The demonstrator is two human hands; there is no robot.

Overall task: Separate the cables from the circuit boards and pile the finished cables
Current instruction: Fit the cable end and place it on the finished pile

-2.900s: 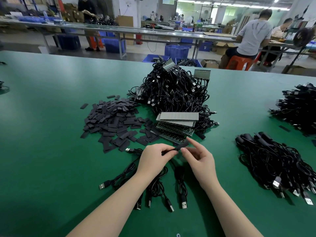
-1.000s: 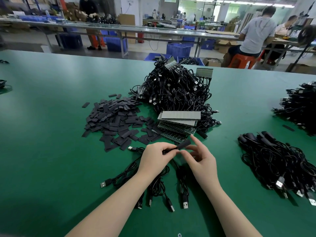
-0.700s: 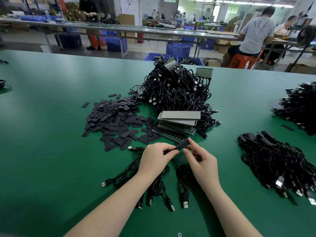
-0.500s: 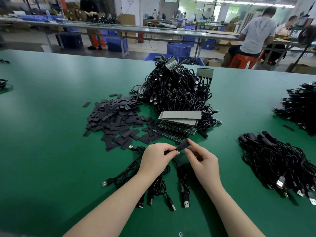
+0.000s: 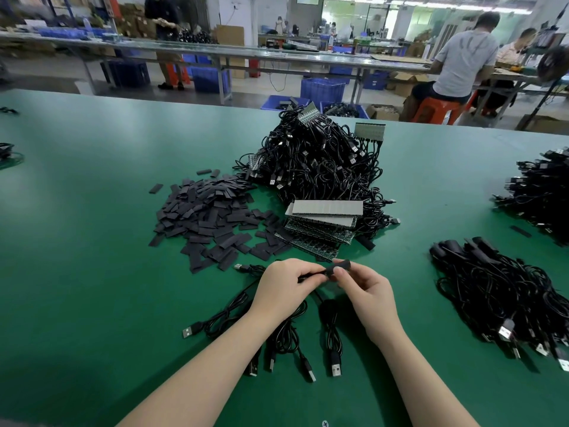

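Note:
My left hand (image 5: 288, 289) pinches the thin end of a black cable just above the green table (image 5: 92, 272). My right hand (image 5: 366, 292) pinches a short black sleeve (image 5: 338, 266) fitted over that cable's tip. Several loose black USB cables (image 5: 286, 337) lie under and in front of my hands. Behind them a stack of circuit boards (image 5: 320, 223) leans on a big heap of cables with boards attached (image 5: 317, 161). A pile of cables with black sleeves (image 5: 498, 291) lies at the right.
A spread of flat black sleeve pieces (image 5: 209, 217) covers the table left of the boards. Another cable heap (image 5: 542, 192) sits at the far right edge. People work at benches beyond the table, with blue crates (image 5: 321, 89) on the floor.
My right hand's fingers have curled in and closed over the black sleeve, which now sits further along the cable tip. My left hand holds the cable in the same place.

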